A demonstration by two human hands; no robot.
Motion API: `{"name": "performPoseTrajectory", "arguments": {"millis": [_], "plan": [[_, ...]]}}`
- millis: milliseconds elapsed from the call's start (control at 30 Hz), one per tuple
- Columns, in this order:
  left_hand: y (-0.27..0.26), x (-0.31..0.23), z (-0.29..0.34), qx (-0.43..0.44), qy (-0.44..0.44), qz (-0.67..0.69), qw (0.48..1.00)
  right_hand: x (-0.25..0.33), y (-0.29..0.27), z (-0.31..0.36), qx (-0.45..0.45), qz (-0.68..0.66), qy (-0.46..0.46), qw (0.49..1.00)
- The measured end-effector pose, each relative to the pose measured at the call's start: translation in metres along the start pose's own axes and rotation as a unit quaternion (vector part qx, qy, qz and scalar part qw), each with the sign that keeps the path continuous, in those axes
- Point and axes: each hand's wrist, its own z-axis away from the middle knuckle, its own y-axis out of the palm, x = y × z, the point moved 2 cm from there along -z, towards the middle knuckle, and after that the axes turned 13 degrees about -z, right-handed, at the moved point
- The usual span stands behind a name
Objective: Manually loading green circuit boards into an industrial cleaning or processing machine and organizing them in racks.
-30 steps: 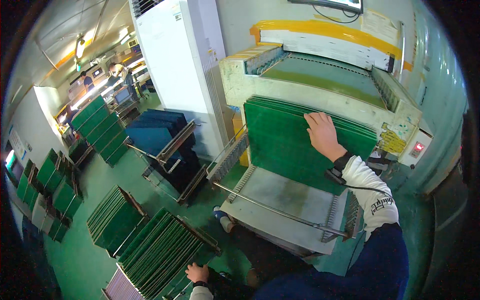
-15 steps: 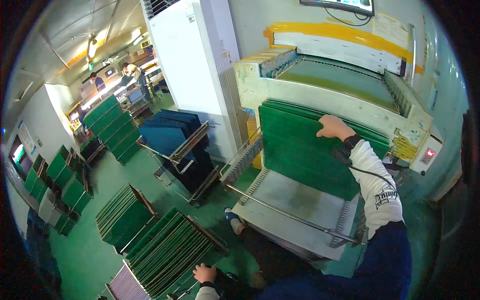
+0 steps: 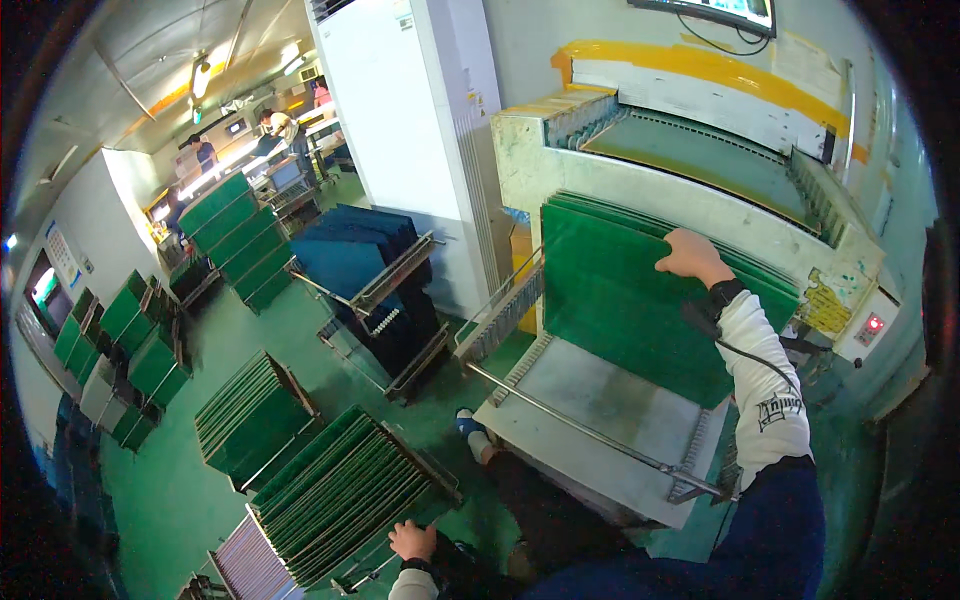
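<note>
My right hand (image 3: 694,258) is at the top edge of the front green panel (image 3: 620,290), its fingers closed over that edge. More green panels stand upright right behind it. They sit in a slotted metal rack (image 3: 580,420) with a pale base and a round front bar. Low in the view, my left hand (image 3: 412,541) is beside a rack packed with green panels (image 3: 345,490). Its fingers are curled, and what they grip is hidden; a metal rod lies close by.
A pale machine (image 3: 660,170) with a slotted opening stands behind the rack. Left of it are a white cabinet (image 3: 400,110) and a cart of dark blue panels (image 3: 350,250). More green panel stacks (image 3: 235,235) stand across the green floor. Other people work at a far bench.
The whole view has shifted, so things sit slightly further right and the racks lower left a little higher. Both hands keep their places against the panel and the rack.
</note>
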Motion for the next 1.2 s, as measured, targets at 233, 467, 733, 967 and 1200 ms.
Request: {"name": "performPoseTrajectory", "arguments": {"millis": [233, 467, 733, 967, 1200], "plan": [[0.004, 0.001, -0.002, 0.003, 0.007, 0.0, 1.0, -0.007, 0.005, -0.003, -0.04, -0.012, -0.018, 0.999], [0.007, 0.002, -0.003, -0.016, -0.002, -0.003, 1.0, -0.008, 0.009, -0.007, -0.046, -0.001, -0.018, 0.999], [0.003, 0.0, -0.001, -0.011, 0.001, 0.003, 1.0, -0.004, 0.006, -0.002, -0.052, 0.002, -0.018, 0.998], [-0.001, 0.0, 0.001, -0.008, -0.005, 0.007, 1.0, 0.0, 0.004, 0.001, -0.046, 0.001, -0.01, 0.999], [-0.002, -0.001, 0.001, -0.016, -0.005, 0.009, 1.0, -0.003, 0.007, 0.0, -0.06, 0.011, -0.023, 0.998]]}}
